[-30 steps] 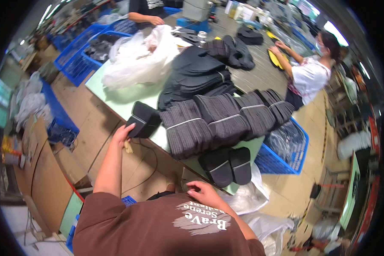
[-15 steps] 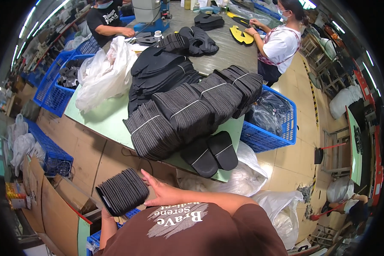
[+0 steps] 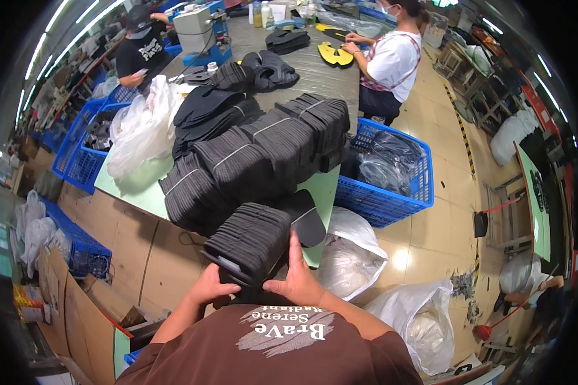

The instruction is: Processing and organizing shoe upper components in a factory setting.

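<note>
A thick stack of black felt-like pads [image 3: 250, 234] is held in front of me at the near edge of the table [image 3: 137, 192]. My left hand [image 3: 213, 286] grips the stack's lower left end, its thumb bent inward. Along the right side lies my right hand [image 3: 300, 277], one finger stretched up the stack and the thumb at its near end. Just beyond, tied bundles of similar pads [image 3: 263, 147] form a long row. A flat, rounded black bundle with a pale band [image 3: 308, 221] lies at the table's corner, partly covered by the held stack.
White sacks [image 3: 353, 256] stand on the floor at right, below a blue crate [image 3: 385, 208] of dark pieces. A white plastic bag [image 3: 141, 135] sits at the table's left. Two people work at the far side, one handling a yellow piece [image 3: 335, 55]. Cardboard [image 3: 77, 314] stands lower left.
The stack has moved right and up, from beside the table to its near edge. My right hand, spread beside the stack before, now presses against it. The view has shifted.
</note>
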